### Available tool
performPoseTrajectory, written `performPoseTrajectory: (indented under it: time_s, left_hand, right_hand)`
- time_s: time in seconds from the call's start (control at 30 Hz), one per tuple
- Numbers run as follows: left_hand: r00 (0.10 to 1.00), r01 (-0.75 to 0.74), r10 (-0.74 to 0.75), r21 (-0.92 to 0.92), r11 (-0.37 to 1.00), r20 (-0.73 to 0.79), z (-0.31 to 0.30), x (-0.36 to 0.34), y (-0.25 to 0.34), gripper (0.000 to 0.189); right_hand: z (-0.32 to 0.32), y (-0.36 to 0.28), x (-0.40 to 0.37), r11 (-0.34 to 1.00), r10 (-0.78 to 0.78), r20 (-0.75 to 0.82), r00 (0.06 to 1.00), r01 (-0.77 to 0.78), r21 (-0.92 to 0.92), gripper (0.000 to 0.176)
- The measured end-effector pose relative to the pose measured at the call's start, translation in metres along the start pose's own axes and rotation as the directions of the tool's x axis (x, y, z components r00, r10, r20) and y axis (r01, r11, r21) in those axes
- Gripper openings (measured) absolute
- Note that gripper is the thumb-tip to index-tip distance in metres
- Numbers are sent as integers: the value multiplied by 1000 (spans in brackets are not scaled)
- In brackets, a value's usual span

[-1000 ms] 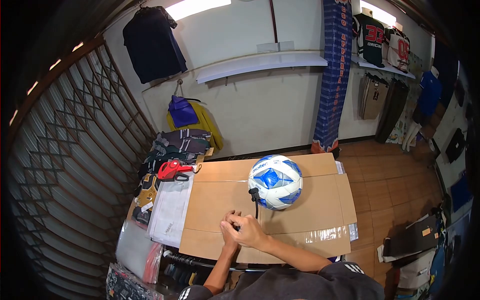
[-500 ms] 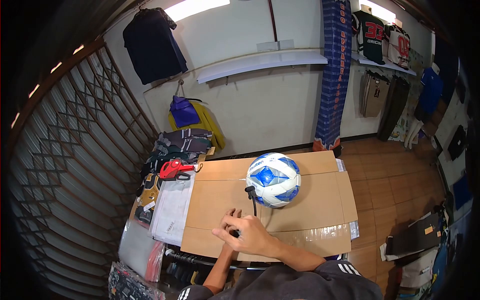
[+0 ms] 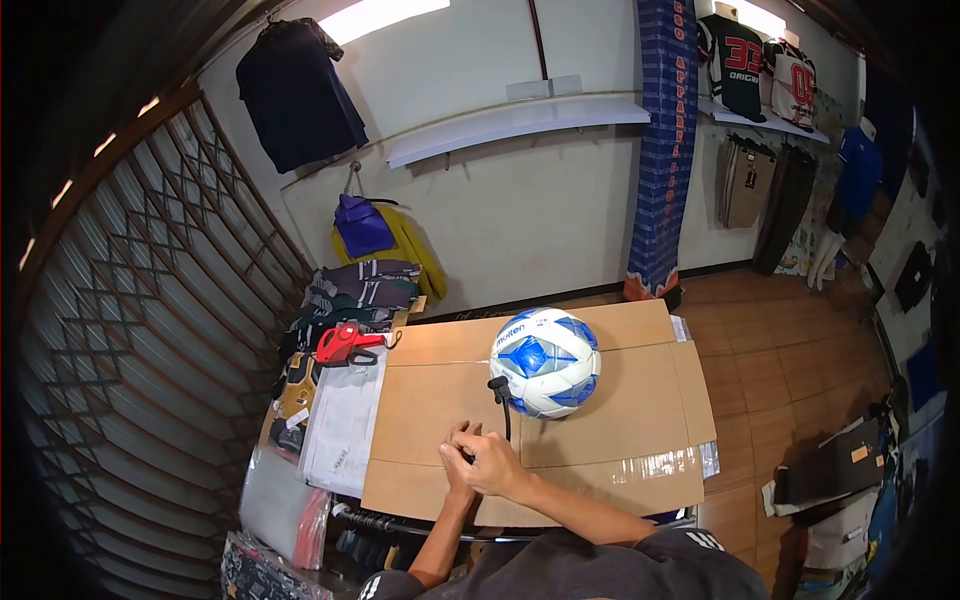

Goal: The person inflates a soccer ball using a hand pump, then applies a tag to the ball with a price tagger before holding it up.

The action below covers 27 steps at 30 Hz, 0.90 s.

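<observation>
A white, blue and silver Molten football (image 3: 545,362) rests on a flat cardboard sheet (image 3: 430,400). Against its near left side sits the black end of a short hose (image 3: 507,410), which runs down toward my hands and goes out of sight behind them. My right hand (image 3: 490,466) is closed, its knuckles up, in front of the ball. My left hand (image 3: 460,442) is curled against it, with part of it hidden behind the right. Whatever the two hands grip is covered by the fingers.
A red tape dispenser (image 3: 348,345) lies at the left on white plastic packets (image 3: 345,430). Folded clothes (image 3: 360,290) are piled at the back left corner. Below the cardboard's front edge is a dark rail (image 3: 370,520) with hanging garments.
My right hand has shifted slightly and sits closer against the left; a black bit that showed between them is now covered. The ball stays in place, and the view has shifted a little.
</observation>
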State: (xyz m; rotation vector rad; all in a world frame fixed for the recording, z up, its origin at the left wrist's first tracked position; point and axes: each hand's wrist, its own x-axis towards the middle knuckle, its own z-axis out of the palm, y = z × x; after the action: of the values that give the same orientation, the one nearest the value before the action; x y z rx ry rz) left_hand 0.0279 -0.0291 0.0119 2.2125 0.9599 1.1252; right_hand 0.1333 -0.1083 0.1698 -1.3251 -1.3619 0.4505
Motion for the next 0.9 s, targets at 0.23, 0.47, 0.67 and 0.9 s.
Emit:
performPoseTrajectory:
  time_s: [0.23,0.47,0.67,0.9]
  left_hand:
    - [999,-50,50,8,999,9,8,-10,-17,40]
    - [990,-42,-9,360,932,140,-4,6,8,41]
    - [996,-94,88,262,961,34,4,-1,-11,43]
    - [998,-65,66,106,992,-6,6,1,-17,40]
  right_hand:
    - [24,26,-8,999,34,-27,999,-35,-26,39]
    - [-45,-83,-6,993,-69,104,992,58,100,40]
    - [-8,-32,1,993,-115,-57,992,114,-28,32]
    - [10,5,0,1000,20,-18,1000,-19,19,28]
